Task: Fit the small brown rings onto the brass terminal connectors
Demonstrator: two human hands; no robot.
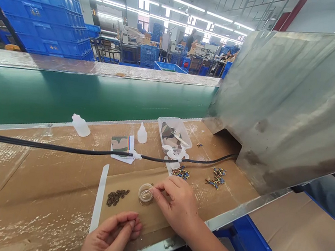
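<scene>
My right hand (176, 202) reaches to a small round clear tub (140, 200), its thumb and index fingertip pinched at the tub's right rim. Whatever sits between those fingertips is too small to name. Inside the tub is some clear or whitish content that I cannot make out. Closer to the table's front edge, my left hand (116, 235) is closed, thumb pressed on the curled fingers; anything in it is hidden. Left of the tub lies a cluster of small dark brown rings (116, 197). Beyond my right hand are piles of small blue-and-gold pieces (216, 178).
A black cable (57, 147) crosses the cardboard-covered table (35, 189). Behind it stand two white squeeze bottles (81, 126), a camouflage-patterned piece (119, 144) and a plastic box (189, 139). A metal housing (284, 105) rises at right; a green conveyor belt (112, 94) runs behind.
</scene>
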